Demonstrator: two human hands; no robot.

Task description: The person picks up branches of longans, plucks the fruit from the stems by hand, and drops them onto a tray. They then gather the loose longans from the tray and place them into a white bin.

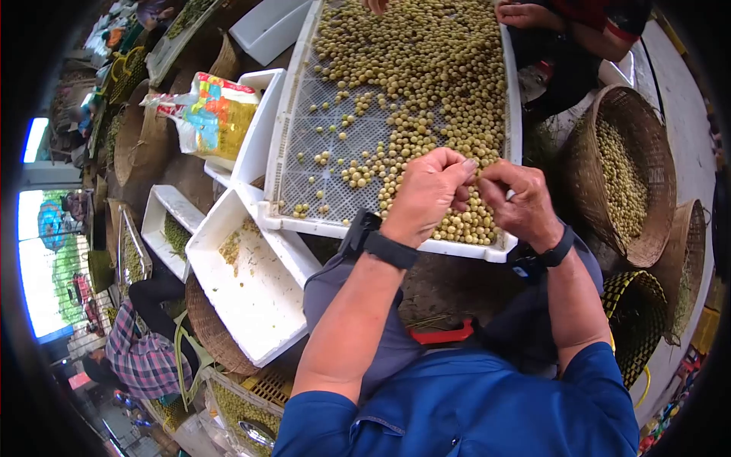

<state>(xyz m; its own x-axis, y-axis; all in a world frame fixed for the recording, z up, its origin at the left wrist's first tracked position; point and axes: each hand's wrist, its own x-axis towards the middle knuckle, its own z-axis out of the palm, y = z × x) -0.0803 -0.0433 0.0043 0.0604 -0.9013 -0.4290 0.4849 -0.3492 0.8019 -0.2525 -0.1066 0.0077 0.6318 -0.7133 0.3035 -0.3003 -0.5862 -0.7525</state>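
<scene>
A white mesh tray (pixel 312 225) in front of me holds a broad layer of small round yellow-green fruits (pixel 434 84), thickest at the back and along the right. My left hand (pixel 435 190) is over the front part of the layer, thumb pressed against the curled fingers. Close beside it on the right, my right hand (pixel 521 199) is closed too, its fingertips pinched together near the left thumb. A small white patch shows at the right thumb. Whatever the fingertips hold is too small to make out.
At the right stands a wicker basket (pixel 659 175) of similar fruits, with a yellow-black basket (pixel 636 308) below it. White foam boxes (pixel 263 324) and a printed plastic bag (pixel 221 114) are at the left. Another person's hand (pixel 529 15) shows at the tray's far right corner.
</scene>
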